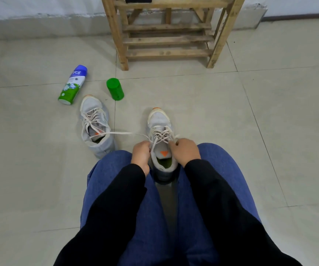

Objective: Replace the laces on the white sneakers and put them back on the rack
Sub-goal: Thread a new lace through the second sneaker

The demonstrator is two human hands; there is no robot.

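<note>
Left fist [141,153], right fist [186,150] around laces [161,135]

The rack [166,52] is rough wood, the floor [270,112] smooth shiny tile, the shoes [159,120] soft cloth, the cap [115,89] plastic.

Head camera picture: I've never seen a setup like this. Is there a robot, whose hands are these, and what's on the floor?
There is no robot here. A person wears one camera on the head, and it looks down past their own knees. Their left hand and right hand each grip the lace of a white sneaker that stands on the tiled floor between the knees. A second sneaker, also laced, sits to the left. Beyond it a spray can lies on its side, with a green cap nearby. The wooden rack stands by the wall.
</note>
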